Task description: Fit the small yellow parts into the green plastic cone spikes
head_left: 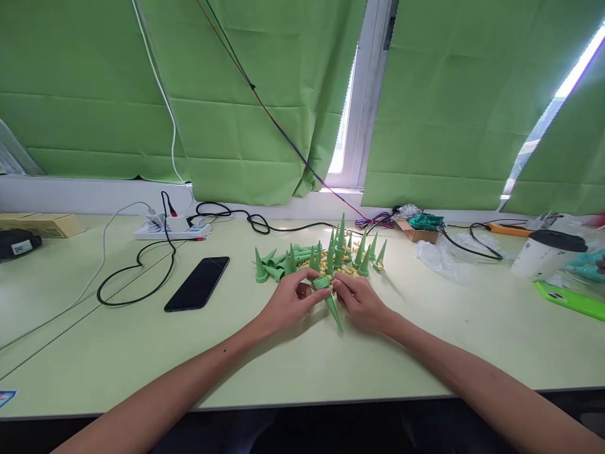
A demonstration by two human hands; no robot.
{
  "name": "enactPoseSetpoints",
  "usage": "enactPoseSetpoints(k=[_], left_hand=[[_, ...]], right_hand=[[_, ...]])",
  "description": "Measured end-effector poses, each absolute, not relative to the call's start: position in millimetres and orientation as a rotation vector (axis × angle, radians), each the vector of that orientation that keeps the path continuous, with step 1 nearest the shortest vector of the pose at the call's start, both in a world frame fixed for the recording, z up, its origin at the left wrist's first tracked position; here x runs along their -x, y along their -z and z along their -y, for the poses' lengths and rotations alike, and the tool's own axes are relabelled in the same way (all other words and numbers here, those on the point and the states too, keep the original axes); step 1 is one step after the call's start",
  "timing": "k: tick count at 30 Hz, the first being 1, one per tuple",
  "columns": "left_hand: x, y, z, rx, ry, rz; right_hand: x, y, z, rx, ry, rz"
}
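Left of the cone pile (275, 273), a phone (197, 284) lies on the worktop (227, 372). Before the pile, the left hand (290, 300) has its grip closed around a green cone's (333, 313) wide end; its slanting long axis points tip nearward, slightly right. The right hand (363, 304) meets that end, its grip unclear. Right of the pile, a box (414, 234) holds a teal bundle (426, 221); farther right, a lidded cup (543, 257) hides its contents.

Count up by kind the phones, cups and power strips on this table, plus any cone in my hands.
Phones: 2
Cup: 1
Power strip: 1
Held cone: 1
Total: 5
The other cones overlap too much to count, so they're left out.
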State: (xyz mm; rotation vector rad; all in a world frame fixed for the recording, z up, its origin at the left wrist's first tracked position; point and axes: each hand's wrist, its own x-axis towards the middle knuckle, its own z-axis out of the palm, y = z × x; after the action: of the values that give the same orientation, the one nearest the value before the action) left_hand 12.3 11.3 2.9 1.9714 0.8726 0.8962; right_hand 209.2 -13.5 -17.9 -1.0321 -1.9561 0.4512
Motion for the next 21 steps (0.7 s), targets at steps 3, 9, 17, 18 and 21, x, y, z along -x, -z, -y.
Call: enactPoseSetpoints(k=[3,9,17,18,21], left_hand=[[-12.7,-1.8,-10.8,-2.043,-0.963,-0.827],[-11.7,2.3,-10.3,-2.166,-1.021,-0.712],[-11.1,6.0,-12.3,-2.295,-1.125,-0.575],[-10.9,6.4,-12.7,-2.309,-1.124,-0.562],[-10.2,7.8,-13.9,-2.338,-1.111,-0.545]], right_hand=[[-207.9,17.9,14.6,1.012,-0.495,1.930],[-205.4,16.9,17.3,1.000,-0.615,1.877],[-201.1,9.6,22.5,0.978,-0.850,1.769],[-200.9,9.1,22.6,0.986,-0.882,1.757],[-200.8,8.5,21.8,0.996,-0.919,1.740]])
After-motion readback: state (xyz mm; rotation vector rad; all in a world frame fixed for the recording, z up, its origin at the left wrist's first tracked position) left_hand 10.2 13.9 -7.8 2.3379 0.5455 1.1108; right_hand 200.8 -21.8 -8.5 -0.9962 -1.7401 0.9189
